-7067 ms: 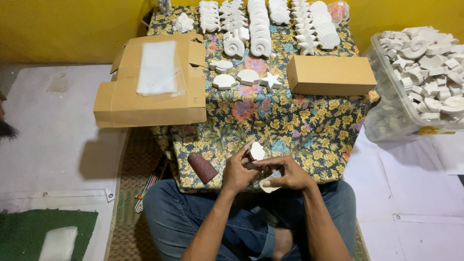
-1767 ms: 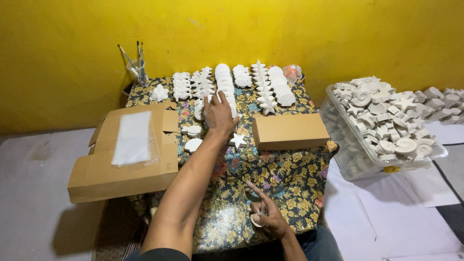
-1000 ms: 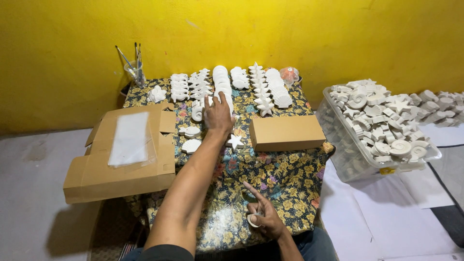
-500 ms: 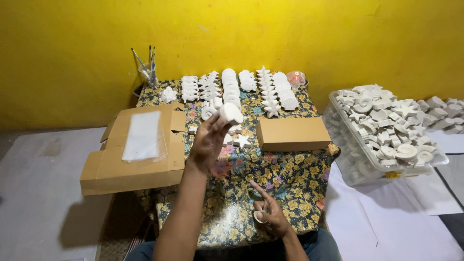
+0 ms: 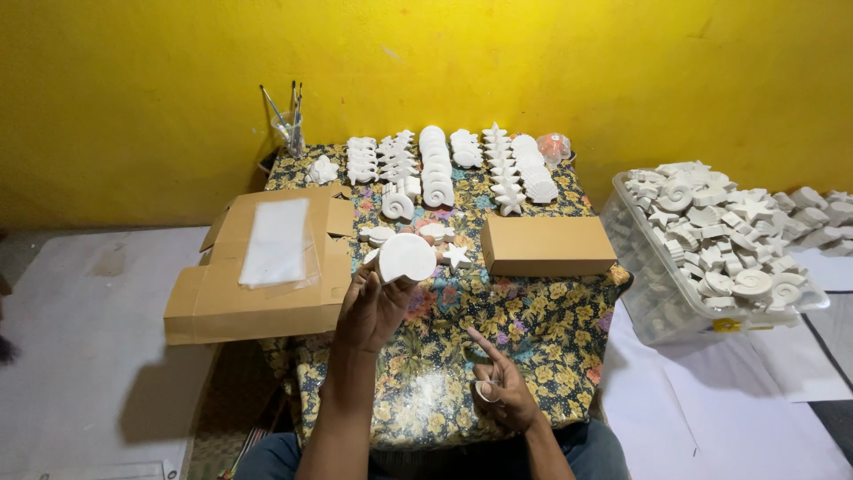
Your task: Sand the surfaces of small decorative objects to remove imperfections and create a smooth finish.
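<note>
While raised over the tabletop point(image 5: 533, 329) middle, left hand point(image 5: 373, 307) clamped on white shell casting point(image 5: 407, 257), right hand point(image 5: 502, 391) pinching small ring point(image 5: 487, 391) near front edge.

Left hand point(image 5: 373, 307): raised, fingers curling closed, forearm reaching forward.
Right hand point(image 5: 502, 391): resting low, index finger pointing, remaining fingers curling.

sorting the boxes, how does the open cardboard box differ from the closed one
The open cardboard box is larger, flaps spread, with a clear plastic sheet on top; the closed cardboard box is smaller and bare. The open one overhangs the table's left edge; the closed one sits fully on it. Both are plain brown.
</note>
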